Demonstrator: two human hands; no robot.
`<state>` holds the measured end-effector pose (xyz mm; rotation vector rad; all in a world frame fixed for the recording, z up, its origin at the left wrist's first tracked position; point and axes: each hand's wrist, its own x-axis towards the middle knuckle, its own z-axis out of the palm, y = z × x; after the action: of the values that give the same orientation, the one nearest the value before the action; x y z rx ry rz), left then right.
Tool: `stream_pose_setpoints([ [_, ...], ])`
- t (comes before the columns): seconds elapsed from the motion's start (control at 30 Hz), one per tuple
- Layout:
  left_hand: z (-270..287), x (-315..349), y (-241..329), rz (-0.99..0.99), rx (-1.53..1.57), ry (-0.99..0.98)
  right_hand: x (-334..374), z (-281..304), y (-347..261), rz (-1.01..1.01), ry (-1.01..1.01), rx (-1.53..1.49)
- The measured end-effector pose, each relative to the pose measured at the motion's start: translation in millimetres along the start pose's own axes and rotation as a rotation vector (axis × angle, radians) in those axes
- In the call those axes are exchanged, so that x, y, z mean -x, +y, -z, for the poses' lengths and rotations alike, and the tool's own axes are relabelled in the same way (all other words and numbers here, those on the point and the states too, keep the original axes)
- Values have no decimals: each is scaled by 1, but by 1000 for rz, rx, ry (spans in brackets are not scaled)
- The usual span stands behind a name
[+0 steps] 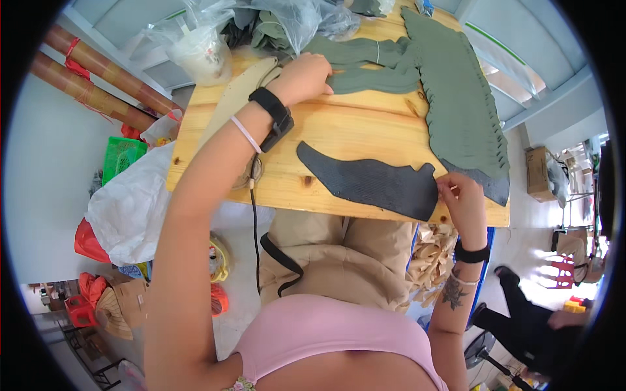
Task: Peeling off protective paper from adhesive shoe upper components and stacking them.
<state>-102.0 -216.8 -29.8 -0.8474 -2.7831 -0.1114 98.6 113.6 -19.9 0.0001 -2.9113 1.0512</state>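
A dark grey, curved cut piece of leather-like sheet lies flat near the table's front edge. My right hand pinches its right end between thumb and fingers. Farther off, my left hand is closed at the left end of a stack of green cut pieces; its fingertips are partly hidden. Another green bundle, tied with a thin band, lies just behind that stack. Along the table's right side runs a long row of overlapping green pieces, with dark grey ones at its near end.
The wooden table carries a beige curved piece on its left and clear plastic bags at the back. A cable hangs over the front edge. Brown paper scraps sit below right. Another person's dark-clothed leg shows at right.
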Motion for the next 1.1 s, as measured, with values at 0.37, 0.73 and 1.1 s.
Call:
stream_pose_setpoints([
  [0.37, 7, 6, 5, 53, 273, 53, 18, -9, -3, 102, 224, 4],
  [0.73, 91, 53, 64, -81, 396, 372, 50, -21, -74, -93, -72, -835],
  [1.1, 58, 173, 132, 37, 670, 477, 59, -50, -76, -156, 250, -1231],
])
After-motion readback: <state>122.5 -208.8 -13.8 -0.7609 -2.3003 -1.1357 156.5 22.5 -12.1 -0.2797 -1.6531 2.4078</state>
